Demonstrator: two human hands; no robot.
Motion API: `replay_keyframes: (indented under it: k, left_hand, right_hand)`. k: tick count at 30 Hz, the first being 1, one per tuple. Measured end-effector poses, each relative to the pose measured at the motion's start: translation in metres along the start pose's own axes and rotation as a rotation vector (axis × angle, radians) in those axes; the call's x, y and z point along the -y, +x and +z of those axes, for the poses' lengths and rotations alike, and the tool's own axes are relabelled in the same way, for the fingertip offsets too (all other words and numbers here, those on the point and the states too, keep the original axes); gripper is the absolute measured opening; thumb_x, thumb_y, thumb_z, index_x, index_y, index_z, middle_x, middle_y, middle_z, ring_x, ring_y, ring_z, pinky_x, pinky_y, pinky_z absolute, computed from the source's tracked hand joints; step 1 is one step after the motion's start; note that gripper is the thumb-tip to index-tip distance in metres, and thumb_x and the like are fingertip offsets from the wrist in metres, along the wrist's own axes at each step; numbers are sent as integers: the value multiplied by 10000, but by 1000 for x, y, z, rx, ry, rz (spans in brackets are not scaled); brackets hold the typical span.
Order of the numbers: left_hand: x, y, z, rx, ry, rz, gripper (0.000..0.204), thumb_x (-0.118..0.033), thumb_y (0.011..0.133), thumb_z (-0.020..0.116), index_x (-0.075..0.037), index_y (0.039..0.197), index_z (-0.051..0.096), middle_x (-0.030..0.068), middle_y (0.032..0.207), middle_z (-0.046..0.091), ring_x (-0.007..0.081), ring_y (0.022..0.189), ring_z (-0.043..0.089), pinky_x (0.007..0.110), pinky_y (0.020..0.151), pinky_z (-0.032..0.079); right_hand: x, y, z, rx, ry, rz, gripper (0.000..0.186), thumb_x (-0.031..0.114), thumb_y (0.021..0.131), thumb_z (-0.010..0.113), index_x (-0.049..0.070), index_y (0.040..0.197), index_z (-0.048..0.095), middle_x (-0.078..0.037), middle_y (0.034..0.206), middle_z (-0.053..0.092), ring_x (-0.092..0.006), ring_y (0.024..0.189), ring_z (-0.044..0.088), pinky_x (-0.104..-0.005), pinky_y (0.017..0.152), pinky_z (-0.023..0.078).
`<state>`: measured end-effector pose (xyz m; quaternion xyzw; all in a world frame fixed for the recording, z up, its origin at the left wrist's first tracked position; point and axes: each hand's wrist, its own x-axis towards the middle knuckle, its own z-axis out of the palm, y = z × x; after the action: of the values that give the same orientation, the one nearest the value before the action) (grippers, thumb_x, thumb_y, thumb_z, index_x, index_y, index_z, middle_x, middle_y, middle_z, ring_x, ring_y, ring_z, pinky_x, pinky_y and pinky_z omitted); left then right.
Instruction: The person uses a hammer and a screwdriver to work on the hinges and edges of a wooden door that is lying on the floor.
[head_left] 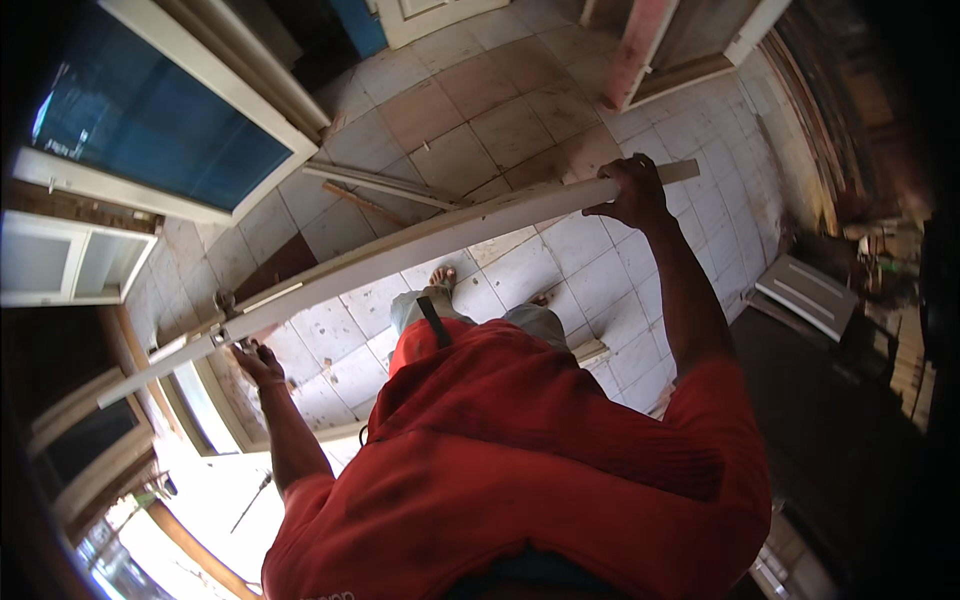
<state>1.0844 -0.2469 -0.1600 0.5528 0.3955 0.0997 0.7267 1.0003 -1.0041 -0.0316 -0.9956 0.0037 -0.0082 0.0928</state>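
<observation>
Fingers of the right hand (637,198) are closed around a long pale board (420,243) near its right end, thumb on the near side. In this head view, the fingers of the left hand (260,364) are bent close beside a metal fitting (218,337) on the board's left part; whether they grip the fitting, the board's edge or both cannot be told.

The board lies across the scene in front of the person, its left end nearer than its right. The wide spacing of the hands appears intended to share the length and limit swing or twist. The firm right-hand hold probably steadies that end, while the left hand's position beside the fitting suggests control at that point. What supports the far left end is unclear.

Beyond the board, loose strips (385,187) lie on the tiled floor (430,115), a likely trip point for a forward step. At far left, a window frame (170,120) with blue glass stands close enough to restrict movement there. At far right is a framed panel (690,50); nearer, a white slatted panel (808,295) narrows the right side. A bare foot (443,277) shows just on the near side of the board.
</observation>
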Motion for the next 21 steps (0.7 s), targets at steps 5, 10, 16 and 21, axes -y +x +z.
replay_keyframes:
  k: [5,10,16,21]
  left_hand:
    - [26,-72,75,-268,-107,60,901,-776,776,471,-243,1463,239,157,1364,363,272,1079,507,412,912,457]
    - [167,-213,165,-102,-98,-210,856,-726,786,501,-320,1483,215,144,1500,206,352,1286,362,525,949,417]
    - [225,-423,328,530,-122,-354,843,-547,843,609,-209,1493,192,204,1517,180,364,1367,269,539,1026,372]
    - [224,-491,417,668,-192,-447,982,-538,790,684,-207,1501,94,140,1532,143,352,1380,230,572,1011,357]
  right_hand:
    - [-26,5,-1,36,34,-87,561,520,578,824,87,881,633,-96,870,645,-281,878,627,-422,793,467]
    - [-43,29,-5,50,80,-266,569,540,630,783,64,893,616,-129,860,647,-315,827,641,-427,749,499]
    - [-71,50,-13,182,118,-359,559,533,679,750,42,913,618,-160,895,661,-333,880,650,-432,756,520]
    - [-87,56,-22,206,125,-502,525,468,719,748,13,934,600,-214,877,657,-388,813,648,-462,717,521]
